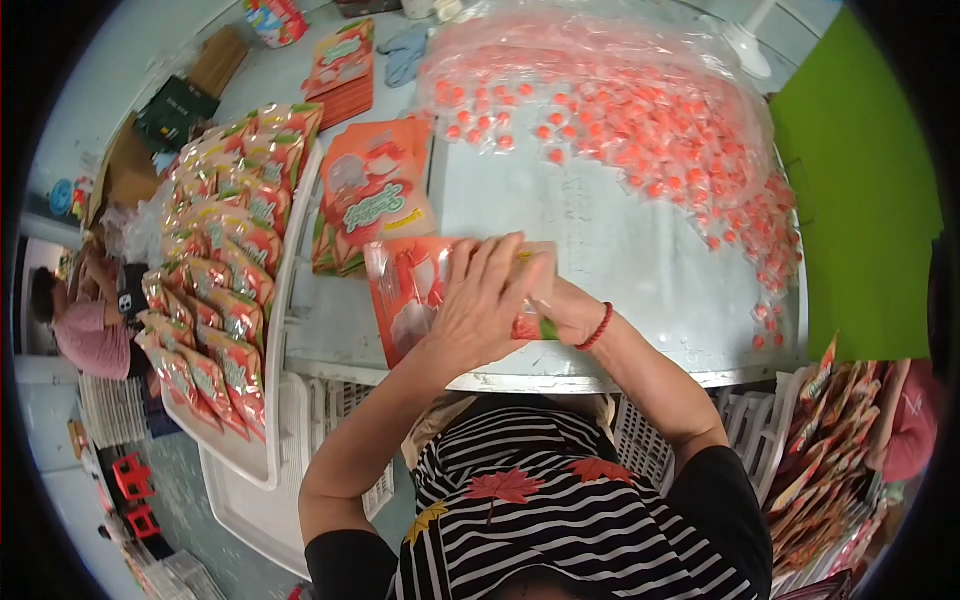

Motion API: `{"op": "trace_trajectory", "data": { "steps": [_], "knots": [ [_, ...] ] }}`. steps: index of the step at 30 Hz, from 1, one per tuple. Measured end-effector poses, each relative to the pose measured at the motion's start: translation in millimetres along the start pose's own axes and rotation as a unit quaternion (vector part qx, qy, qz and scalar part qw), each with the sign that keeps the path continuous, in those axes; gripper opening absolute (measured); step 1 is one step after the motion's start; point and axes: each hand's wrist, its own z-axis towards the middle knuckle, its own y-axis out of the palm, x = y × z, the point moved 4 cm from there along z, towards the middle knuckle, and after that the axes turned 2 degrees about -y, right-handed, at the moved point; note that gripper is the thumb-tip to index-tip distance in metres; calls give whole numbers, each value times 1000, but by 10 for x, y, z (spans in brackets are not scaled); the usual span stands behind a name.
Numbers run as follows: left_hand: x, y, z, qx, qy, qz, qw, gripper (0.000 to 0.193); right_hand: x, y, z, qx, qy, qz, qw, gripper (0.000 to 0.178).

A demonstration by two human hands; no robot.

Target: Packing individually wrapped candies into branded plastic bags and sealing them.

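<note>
A red and beige printed pouch (393,290) lies at the table's near edge, beside a pile of similar pouches. My left hand (485,300) rests over its middle, fingers stretched out and pressing on the front. At the pouch's right end is my right hand (568,310), with a red cord bracelet at the wrist. It grips that end, though the left hand and the pouch hide most of its fingers. The pile of flat pouches (375,185) sits just beyond, to the left. Whether the held pouch has anything inside, I cannot tell.
Small clear packets with red-orange centres (660,130) spread across the table's far right, beneath clear plastic (560,40). On the left, a white tray (290,270) holds rows of filled pouches (230,260). A green panel (860,200) borders the right. People work at both sides.
</note>
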Motion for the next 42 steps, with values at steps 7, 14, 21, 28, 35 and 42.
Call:
{"op": "trace_trajectory", "data": {
  "steps": [7,14,21,28,35,42],
  "knots": [
    [-139,-54,-27,-83,-134,46,987,67,-367,-117,-148,-71,-88,-373,921,29],
    [-131,-422,-481,5,-210,59,976,77,-1332,-1534,155,414,-394,-670,474,35],
    [-124,-420,-754,42,-286,69,955,84,-861,-1224,491,405,-232,-771,434,45],
    [-174,-493,-939,41,-329,70,941,83,-524,-1068,74,296,-366,-727,501,48],
    [-248,-509,-1136,54,-361,77,928,84,-725,-1674,-341,287,-326,-740,513,41],
    [-234,-487,-1173,43,-346,109,931,86,-531,-1421,-333,223,-270,-845,404,37]
  ]
}}
